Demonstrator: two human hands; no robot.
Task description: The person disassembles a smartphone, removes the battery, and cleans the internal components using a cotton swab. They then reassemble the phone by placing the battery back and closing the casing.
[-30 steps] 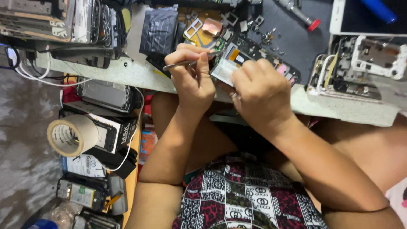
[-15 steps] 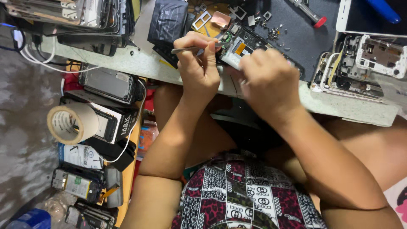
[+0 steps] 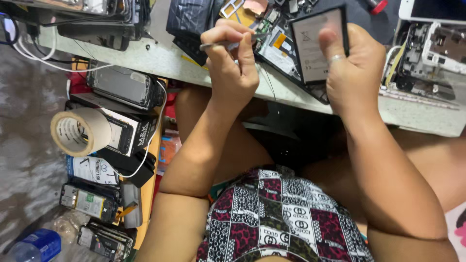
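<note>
My left hand (image 3: 232, 68) is raised over the bench edge (image 3: 160, 60), its fingers pinching thin metal tweezers (image 3: 228, 45) — the tips point toward the opened phone (image 3: 279, 46). My right hand (image 3: 352, 73) grips a flat grey battery (image 3: 315, 43), tilted up, thumb on its face. The battery hides part of the phone, I think. A tape roll (image 3: 80, 131) sits well apart at the left.

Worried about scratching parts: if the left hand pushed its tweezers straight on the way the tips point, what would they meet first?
Probably the opened phone on the workbench. The left hand holds the tweezers with tips aimed right, toward its exposed board, just short of the battery lifted by the right hand. Depth is unclear.
</note>
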